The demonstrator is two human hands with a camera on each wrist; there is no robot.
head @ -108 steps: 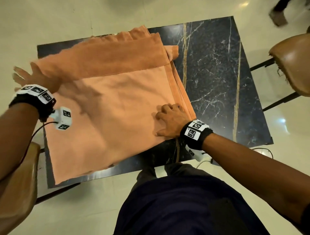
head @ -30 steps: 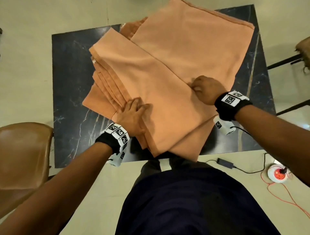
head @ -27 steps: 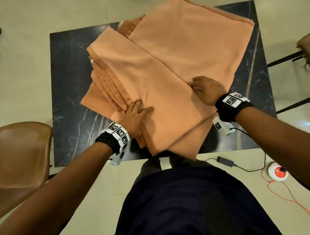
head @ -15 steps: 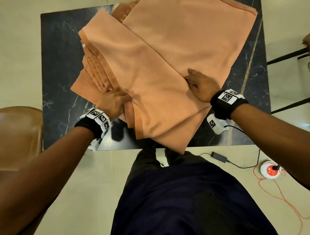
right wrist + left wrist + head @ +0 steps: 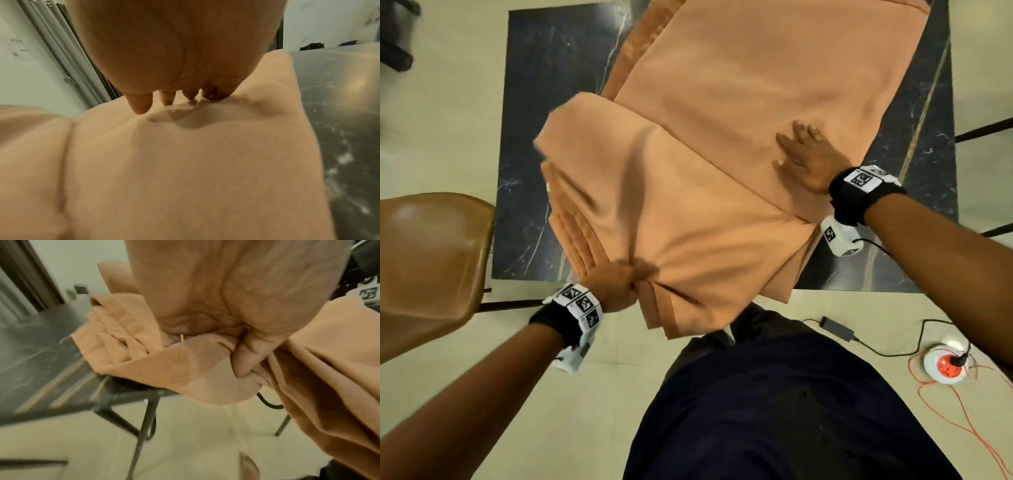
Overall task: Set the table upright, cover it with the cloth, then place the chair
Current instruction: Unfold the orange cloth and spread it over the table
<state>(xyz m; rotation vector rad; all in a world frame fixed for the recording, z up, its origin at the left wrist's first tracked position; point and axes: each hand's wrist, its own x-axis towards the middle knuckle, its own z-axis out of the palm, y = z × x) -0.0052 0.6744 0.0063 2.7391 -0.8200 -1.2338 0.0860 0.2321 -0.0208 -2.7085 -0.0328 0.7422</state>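
Note:
A black marble table [image 5: 541,113] stands upright in front of me with a folded orange cloth [image 5: 739,113] spread partly over it. My left hand [image 5: 616,284] grips a bunched corner of the cloth [image 5: 185,363] at the table's near edge and lifts a layer off the stack. My right hand [image 5: 804,157] lies flat on the cloth [image 5: 185,162], fingers [image 5: 139,104] straight and pressing it down near the table's right side. A brown chair [image 5: 428,267] stands at the left of the table.
Another chair's black legs [image 5: 983,130] show at the right edge. On the cream floor by my right leg lie a black adapter [image 5: 837,329] and a white and red socket [image 5: 945,366] with an orange cable. My dark trousers [image 5: 774,411] fill the bottom.
My left hand has slid back to the near table edge and closed on the cloth's corner, raising the top layer. My right hand has flattened and moved a little further onto the cloth.

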